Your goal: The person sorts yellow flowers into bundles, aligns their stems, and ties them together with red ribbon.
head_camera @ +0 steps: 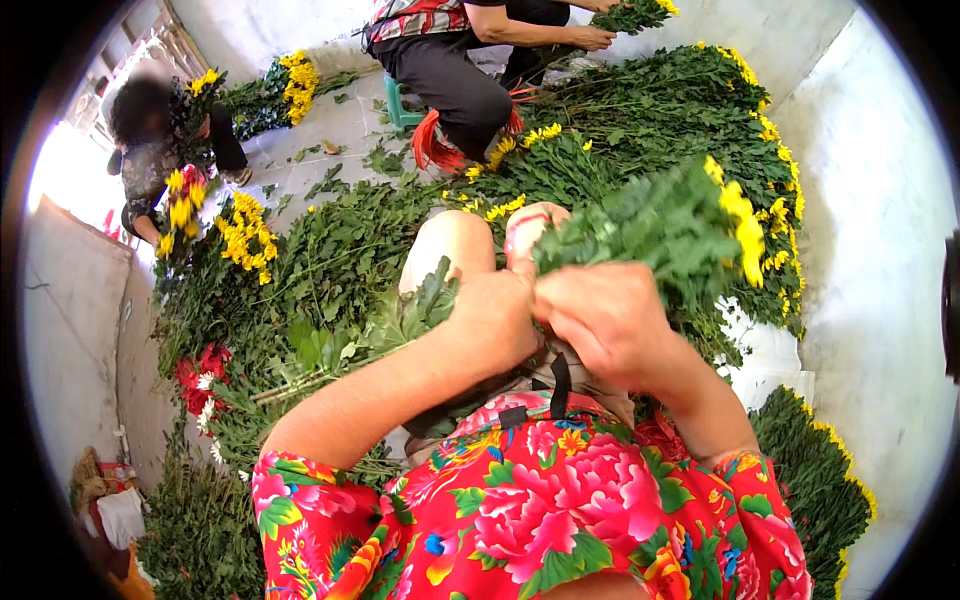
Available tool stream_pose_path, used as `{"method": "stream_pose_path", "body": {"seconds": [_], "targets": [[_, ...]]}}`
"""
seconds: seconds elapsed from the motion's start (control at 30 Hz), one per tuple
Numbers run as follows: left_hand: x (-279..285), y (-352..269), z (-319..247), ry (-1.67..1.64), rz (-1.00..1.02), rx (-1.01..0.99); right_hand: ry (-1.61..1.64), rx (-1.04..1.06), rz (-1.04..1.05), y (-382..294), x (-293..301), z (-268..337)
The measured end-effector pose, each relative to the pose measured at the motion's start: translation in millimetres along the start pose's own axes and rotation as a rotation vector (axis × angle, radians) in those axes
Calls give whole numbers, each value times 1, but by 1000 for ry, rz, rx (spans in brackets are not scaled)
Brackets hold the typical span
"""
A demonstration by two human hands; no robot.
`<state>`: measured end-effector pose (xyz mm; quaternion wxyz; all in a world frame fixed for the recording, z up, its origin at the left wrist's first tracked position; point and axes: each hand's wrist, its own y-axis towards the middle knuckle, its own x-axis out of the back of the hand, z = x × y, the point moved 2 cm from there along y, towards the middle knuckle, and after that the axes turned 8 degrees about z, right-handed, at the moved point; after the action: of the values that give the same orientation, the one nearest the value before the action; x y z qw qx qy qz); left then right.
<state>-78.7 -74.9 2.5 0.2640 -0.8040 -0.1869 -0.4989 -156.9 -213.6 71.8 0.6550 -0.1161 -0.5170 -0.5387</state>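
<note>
A leafy bunch of yellow chrysanthemums (637, 232) lies across my lap, its blooms pointing right and its cut stems out to the lower left. My left hand (495, 311) is closed around the stems at the middle. Right beside it, my right hand (607, 319) has its fingers bent at the same stems, just below the leaves; it is slightly blurred, and the fingertips are partly hidden. The two hands touch or nearly touch. Bare stem ends (289, 388) show beyond my left forearm.
Heaps of cut chrysanthemums (337, 255) cover the floor around my knees. A co-worker (450, 67) sits ahead on a green plastic stool (401, 109), holding a bunch. Another person (146, 157) bends at the far left among yellow blooms. Red and white flowers (202, 386) lie at the left.
</note>
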Motion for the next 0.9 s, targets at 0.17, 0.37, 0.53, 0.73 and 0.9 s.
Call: {"method": "stream_pose_path", "body": {"seconds": [0.17,0.37,0.53,0.73,0.9], "targets": [[-24,-7,-13,186,-6,54,2,-201,-53,9,-44,-47],[-33,-7,-6,262,84,15,-35,-265,-53,2,-43,-29],[-39,0,-1,118,-61,11,1,-17,-54,1,-36,10],[-2,-15,1,-132,148,-146,298,-344,-170,3,-67,-33],[49,-19,13,-123,295,-72,294,-390,-133,3,-66,-39]]}}
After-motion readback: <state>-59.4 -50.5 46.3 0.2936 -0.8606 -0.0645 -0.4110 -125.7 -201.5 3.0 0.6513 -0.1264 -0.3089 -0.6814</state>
